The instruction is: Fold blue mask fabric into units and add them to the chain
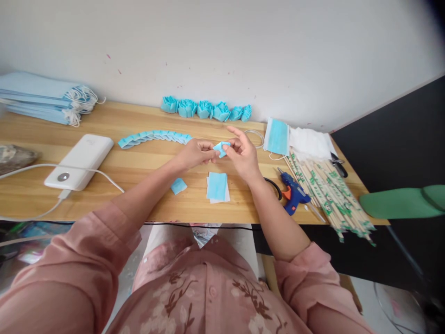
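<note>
A small folded piece of blue mask fabric (221, 148) is pinched between my two hands above the middle of the table. My left hand (199, 153) grips its left corner with thumb and fingers. On the other side, my right hand (242, 152) presses it with the thumb, its index finger raised. Below the hands lie flat blue and white fabric rectangles (217, 186), stacked slightly askew. Near my left forearm rests a small blue folded square (179, 186). An overlapping curved row of folded blue pieces (153, 136) reaches behind my left hand.
Several blue fabric flowers (204, 109) line the wall. Left are a mask stack (45, 97) and a white power bank (79, 161) with cable. Right are a mask (277, 136), a blue glue gun (294, 191), wrapped chopsticks (330, 195) and a green bottle (399, 203) by the edge.
</note>
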`<control>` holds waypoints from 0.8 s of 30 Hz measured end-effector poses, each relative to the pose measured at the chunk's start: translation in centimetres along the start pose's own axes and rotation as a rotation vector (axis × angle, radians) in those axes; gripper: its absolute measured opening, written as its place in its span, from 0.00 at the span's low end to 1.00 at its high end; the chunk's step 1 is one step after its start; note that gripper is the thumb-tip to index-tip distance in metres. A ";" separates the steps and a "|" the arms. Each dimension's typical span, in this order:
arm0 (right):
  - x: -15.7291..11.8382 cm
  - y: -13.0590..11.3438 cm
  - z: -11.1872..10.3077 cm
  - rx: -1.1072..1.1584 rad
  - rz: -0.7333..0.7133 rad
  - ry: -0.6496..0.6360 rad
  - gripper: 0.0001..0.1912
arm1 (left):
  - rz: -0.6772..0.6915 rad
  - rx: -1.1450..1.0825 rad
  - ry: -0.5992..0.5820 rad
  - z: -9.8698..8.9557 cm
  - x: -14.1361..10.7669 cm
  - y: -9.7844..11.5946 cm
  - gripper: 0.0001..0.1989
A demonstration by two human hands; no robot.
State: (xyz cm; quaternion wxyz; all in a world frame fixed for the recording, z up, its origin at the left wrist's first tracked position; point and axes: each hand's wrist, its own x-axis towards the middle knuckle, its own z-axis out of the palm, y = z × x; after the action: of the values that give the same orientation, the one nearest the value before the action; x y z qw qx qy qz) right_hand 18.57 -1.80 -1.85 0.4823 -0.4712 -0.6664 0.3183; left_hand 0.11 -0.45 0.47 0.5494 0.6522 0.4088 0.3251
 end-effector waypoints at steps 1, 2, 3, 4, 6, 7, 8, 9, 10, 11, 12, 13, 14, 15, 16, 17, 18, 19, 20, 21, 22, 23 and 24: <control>0.1 0.1 -0.1 0.017 0.002 0.021 0.27 | 0.000 -0.003 0.001 0.0 0.0 0.1 0.16; 0.1 0.2 -0.2 0.033 0.004 0.043 0.26 | 0.000 -0.006 0.003 0.0 -0.1 0.1 0.16; 0.2 0.3 -0.2 0.046 0.008 0.063 0.26 | 0.001 -0.007 0.005 -0.1 -0.1 0.2 0.16; 0.2 0.4 -0.3 0.056 0.014 0.074 0.26 | 0.004 -0.006 0.007 -0.1 -0.1 0.2 0.15; 0.2 0.3 -0.3 0.081 0.029 0.057 0.27 | 0.010 0.000 0.010 -0.1 -0.1 0.1 0.15; 0.2 0.3 -0.3 0.098 0.034 0.028 0.28 | 0.013 0.004 0.010 -0.1 -0.1 0.1 0.15; 0.2 0.2 -0.2 0.115 0.036 -0.008 0.30 | 0.015 0.009 0.006 -0.1 0.0 0.0 0.15; 0.1 0.1 -0.1 0.127 0.036 -0.041 0.31 | 0.017 0.013 -0.001 -0.1 0.0 -0.1 0.15; 0.1 0.0 0.0 0.133 0.034 -0.066 0.33 | 0.021 0.018 -0.010 0.0 0.1 -0.2 0.14; 0.1 0.0 0.1 0.132 0.032 -0.079 0.33 | 0.024 0.026 -0.023 0.0 0.1 -0.3 0.14; 0.0 0.0 0.2 0.128 0.033 -0.079 0.33 | 0.028 0.034 -0.034 0.0 0.1 -0.4 0.14; 0.1 0.0 0.2 0.125 0.036 -0.067 0.32 | 0.031 0.043 -0.046 0.0 0.1 -0.4 0.14; 0.1 0.0 0.2 0.129 0.040 -0.046 0.30 | 0.030 0.051 -0.056 0.0 0.1 -0.4 0.15; 0.1 0.1 0.1 0.140 0.043 -0.016 0.30 | 0.027 0.054 -0.061 0.0 0.1 -0.4 0.15; 0.2 0.2 0.0 0.157 0.045 0.022 0.29 | 0.021 0.054 -0.062 0.0 0.1 -0.4 0.15; 0.3 0.2 -0.1 0.178 0.047 0.062 0.28 | 0.014 0.049 -0.057 0.0 0.1 -0.3 0.15; 0.3 0.3 -0.2 0.199 0.050 0.096 0.28 | 0.008 0.040 -0.050 0.0 0.1 -0.3 0.15; 0.3 0.4 -0.3 0.219 0.054 0.119 0.28 | 0.003 0.029 -0.039 0.0 0.1 -0.3 0.14; 0.4 0.4 -0.4 0.236 0.061 0.128 0.28 | 0.001 0.018 -0.026 0.0 0.0 -0.2 0.15; 0.4 0.4 -0.5 0.248 0.068 0.123 0.28 | 0.000 0.009 -0.014 -0.1 0.0 -0.2 0.15; 0.3 0.3 -0.6 0.255 0.075 0.105 0.28 | -0.002 0.003 -0.005 -0.1 0.0 -0.2 0.15; 0.3 0.2 -0.6 0.256 0.078 0.080 0.27 | -0.003 -0.001 0.004 -0.1 0.0 -0.1 0.15; 0.2 0.2 -0.6 0.254 0.077 0.053 0.27 | -0.006 -0.004 0.011 -0.1 0.0 -0.1 0.15</control>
State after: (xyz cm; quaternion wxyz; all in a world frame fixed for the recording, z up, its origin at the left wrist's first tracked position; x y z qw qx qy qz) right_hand 19.16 -1.54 -1.71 0.5430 -0.4396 -0.5892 0.4059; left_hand -0.03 -0.39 0.36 0.5495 0.6481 0.4132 0.3275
